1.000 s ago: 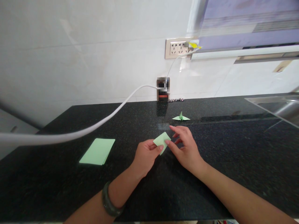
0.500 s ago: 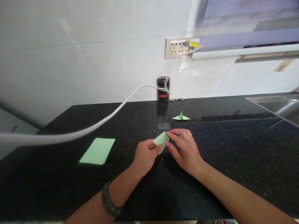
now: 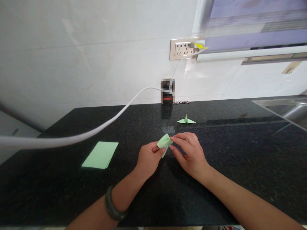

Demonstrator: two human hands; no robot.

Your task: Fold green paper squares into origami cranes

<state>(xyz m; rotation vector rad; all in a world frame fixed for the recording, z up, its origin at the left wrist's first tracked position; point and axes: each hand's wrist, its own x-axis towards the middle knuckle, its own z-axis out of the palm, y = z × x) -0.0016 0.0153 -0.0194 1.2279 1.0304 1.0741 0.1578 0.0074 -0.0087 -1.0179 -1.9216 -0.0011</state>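
Observation:
A small folded piece of light green paper (image 3: 164, 142) is held between both hands just above the black counter (image 3: 235, 150). My left hand (image 3: 148, 159) pinches its lower left edge with thumb and fingers. My right hand (image 3: 190, 153) is closed on its right corner with thumb and forefinger; a ring shows on one finger. A dark bangle sits on my left wrist. Farther back on the counter stands a finished green paper crane (image 3: 186, 120).
A stack of flat green paper sheets (image 3: 100, 155) lies at the left. A thick white cable (image 3: 96, 129) arcs from the left to a small dark device (image 3: 167, 91) by the wall. A wall socket (image 3: 182, 49) is above. A steel sink (image 3: 285, 110) is at the right.
My right hand's fingers, spread a second ago, have closed onto the paper's right corner. The paper has been folded narrower and lifted slightly.

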